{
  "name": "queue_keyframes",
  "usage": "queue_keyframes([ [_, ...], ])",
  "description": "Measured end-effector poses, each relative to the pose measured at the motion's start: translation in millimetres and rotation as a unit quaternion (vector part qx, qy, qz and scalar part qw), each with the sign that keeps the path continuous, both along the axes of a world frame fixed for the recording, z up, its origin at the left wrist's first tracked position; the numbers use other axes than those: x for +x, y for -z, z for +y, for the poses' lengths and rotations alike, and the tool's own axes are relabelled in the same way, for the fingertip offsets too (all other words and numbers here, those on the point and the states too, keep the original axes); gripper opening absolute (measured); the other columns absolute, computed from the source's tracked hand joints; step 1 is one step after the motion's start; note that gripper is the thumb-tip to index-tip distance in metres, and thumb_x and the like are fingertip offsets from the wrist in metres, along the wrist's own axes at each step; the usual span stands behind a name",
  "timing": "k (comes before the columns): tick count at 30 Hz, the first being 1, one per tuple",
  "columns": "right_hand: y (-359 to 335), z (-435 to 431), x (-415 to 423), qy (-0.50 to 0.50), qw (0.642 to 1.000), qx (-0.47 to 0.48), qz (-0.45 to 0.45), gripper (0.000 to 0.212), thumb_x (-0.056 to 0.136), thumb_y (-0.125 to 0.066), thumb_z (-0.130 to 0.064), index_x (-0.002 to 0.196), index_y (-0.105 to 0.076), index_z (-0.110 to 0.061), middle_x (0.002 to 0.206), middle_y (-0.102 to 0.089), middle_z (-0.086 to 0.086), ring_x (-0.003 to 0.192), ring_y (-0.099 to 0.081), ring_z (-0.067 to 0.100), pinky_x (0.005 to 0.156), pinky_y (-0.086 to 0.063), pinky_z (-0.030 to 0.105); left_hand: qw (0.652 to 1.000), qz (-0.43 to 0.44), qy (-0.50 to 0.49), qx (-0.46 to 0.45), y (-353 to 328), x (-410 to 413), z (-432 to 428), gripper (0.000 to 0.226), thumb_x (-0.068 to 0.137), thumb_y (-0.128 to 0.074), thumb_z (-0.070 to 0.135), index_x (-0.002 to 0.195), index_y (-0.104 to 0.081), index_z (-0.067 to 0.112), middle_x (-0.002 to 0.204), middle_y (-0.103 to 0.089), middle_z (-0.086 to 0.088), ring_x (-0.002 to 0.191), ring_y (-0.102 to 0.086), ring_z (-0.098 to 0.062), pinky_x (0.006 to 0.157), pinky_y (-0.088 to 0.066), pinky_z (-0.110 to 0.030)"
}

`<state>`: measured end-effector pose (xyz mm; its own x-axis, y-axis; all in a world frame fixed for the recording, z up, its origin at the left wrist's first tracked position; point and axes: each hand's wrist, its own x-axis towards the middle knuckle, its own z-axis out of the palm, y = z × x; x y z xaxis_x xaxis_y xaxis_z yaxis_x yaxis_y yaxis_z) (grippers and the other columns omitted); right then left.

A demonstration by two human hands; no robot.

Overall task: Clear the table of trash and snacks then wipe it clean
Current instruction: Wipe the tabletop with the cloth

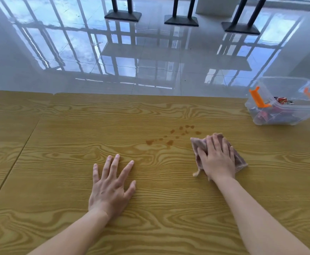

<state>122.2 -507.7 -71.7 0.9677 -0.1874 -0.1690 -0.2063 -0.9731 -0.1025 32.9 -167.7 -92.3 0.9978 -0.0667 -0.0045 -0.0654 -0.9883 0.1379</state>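
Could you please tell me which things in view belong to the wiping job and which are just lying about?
Job: cloth under the right hand; stains; table; left hand, flat.
Lying about: snack bin; table bases on the floor.

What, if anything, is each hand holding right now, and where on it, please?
The right hand presses flat on the middle of the cloth. The left hand holds nothing, flat on the table.

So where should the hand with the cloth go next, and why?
Probably slide the right hand and its cloth up and left over the brown spots. They sit just beyond the cloth, not yet wiped, and the snacks are already in the clear bin.
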Motion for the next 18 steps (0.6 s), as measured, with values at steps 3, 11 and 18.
queue_keyframes([
  [3,4,50,-8,-0.029,1.000,0.006,-0.010,0.074,0.095,0.002,-0.066,0.158,0.005,-0.026,0.165,0.015,-0.001,0.151,0.017,0.028,0.122,0.005,0.051,1.000,0.005,0.000,0.002,1,-1,2,0.064,0.090,-0.027,0.067,0.151,-0.020,0.048,0.164,-0.016,-0.005,0.151,0.000,-0.023,0.118,-0.003,-0.060],
  [11,10,-8,-44,-0.174,0.984,-0.024,-0.032,0.066,0.100,-0.006,-0.066,0.157,-0.002,-0.033,0.166,0.009,-0.009,0.152,0.013,0.018,0.123,0.000,0.048,1.000,0.005,0.005,-0.006,-2,-1,2,0.064,0.089,-0.030,0.067,0.150,-0.025,0.046,0.163,-0.020,-0.005,0.151,-0.004,-0.023,0.118,-0.007,-0.061],
  [18,-2,6,65,-0.078,0.997,0.022,0.004,0.066,0.097,0.001,-0.061,0.157,0.003,-0.032,0.165,0.014,-0.010,0.151,0.017,0.019,0.123,0.006,0.046,1.000,-0.001,0.003,-0.008,1,0,2,0.064,0.089,-0.034,0.065,0.149,-0.023,0.048,0.163,-0.019,-0.004,0.151,-0.005,-0.022,0.118,-0.007,-0.060],
])
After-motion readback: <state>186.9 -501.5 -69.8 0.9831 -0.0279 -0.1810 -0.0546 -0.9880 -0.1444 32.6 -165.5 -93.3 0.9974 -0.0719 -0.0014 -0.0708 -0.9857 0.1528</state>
